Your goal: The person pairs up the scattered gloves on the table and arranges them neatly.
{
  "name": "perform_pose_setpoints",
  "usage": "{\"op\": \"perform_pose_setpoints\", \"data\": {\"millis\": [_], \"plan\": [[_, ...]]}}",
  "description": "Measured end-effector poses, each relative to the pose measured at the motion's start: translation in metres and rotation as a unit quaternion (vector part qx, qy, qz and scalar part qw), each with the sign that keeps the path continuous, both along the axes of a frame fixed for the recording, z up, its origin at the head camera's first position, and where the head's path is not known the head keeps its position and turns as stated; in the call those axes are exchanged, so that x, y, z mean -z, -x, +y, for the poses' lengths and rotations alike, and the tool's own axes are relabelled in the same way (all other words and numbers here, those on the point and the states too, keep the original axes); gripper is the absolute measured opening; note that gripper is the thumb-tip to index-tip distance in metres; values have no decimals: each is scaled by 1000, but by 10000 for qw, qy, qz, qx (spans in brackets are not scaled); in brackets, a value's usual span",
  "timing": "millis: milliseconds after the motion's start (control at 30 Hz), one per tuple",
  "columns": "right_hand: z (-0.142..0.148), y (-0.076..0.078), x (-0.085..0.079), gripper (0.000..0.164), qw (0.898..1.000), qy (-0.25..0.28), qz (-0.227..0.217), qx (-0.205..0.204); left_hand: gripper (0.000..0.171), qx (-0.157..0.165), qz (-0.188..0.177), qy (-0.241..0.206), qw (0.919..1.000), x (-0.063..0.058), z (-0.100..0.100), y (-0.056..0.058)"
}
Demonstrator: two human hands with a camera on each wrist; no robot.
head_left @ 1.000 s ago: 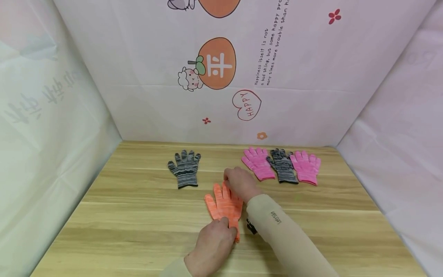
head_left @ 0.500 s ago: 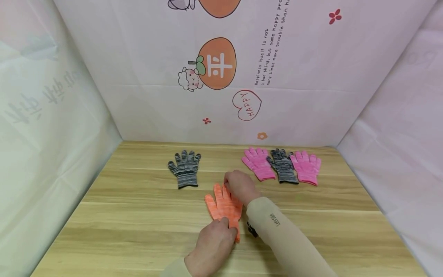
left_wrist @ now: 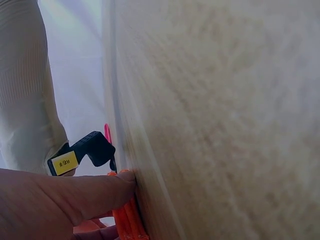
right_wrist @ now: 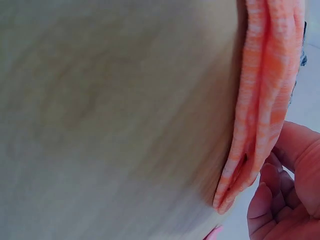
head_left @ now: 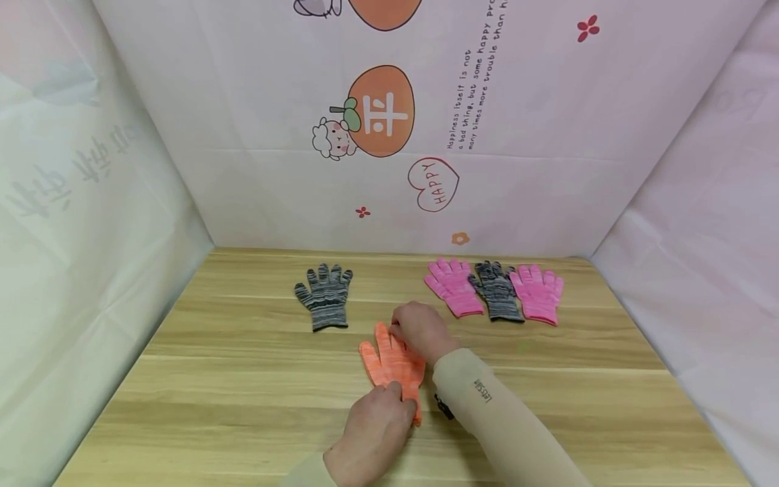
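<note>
While the far side is closed off by a white backdrop on which cartoon fruit and a heart lettered HAPPY are printed, the foreground is taken up by a wood-grain tabletop. Across it, two cream sleeves are extended from the near edge. Near the centre, an orange knit glove is laid on the wood, its fingers pointed toward the backdrop and its cuff toward the near edge; it is mottled with paler flecks, and layered folds along its side are shown by the right wrist view. Beyond it, a grey-and-black striped glove is spread alone on the left, while on the right a second striped glove is set between an inner pink glove and an outer pink glove. The orange cuff is pinched by the left hand, thumb uppermost, and the glove's fingers are gripped by the curled right hand, though that contact is partly hidden. Compared with one second ago, the right hand has been shifted slightly toward the cuff; the other gloves have been left unmoved. On the right wrist, a black camera with a small yellow label is worn.
</note>
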State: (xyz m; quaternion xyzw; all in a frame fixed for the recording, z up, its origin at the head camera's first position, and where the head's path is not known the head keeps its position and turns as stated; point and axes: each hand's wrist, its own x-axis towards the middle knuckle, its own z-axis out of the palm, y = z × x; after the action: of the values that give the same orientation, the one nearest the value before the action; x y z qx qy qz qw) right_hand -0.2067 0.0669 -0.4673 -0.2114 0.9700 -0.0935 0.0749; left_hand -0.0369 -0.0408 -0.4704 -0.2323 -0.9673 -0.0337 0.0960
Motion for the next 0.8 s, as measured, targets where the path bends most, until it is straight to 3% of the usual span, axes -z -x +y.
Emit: {"op": "perform_pose_setpoints", "data": {"millis": [500, 800], "plan": [[3, -4, 3, 18, 9993, -146, 339, -43, 18, -1, 149, 7, 9999, 1, 0, -1], [15, 2, -6, 16, 9987, 486, 66, 141, 16, 21, -40, 115, 9999, -1, 2, -1]]}}
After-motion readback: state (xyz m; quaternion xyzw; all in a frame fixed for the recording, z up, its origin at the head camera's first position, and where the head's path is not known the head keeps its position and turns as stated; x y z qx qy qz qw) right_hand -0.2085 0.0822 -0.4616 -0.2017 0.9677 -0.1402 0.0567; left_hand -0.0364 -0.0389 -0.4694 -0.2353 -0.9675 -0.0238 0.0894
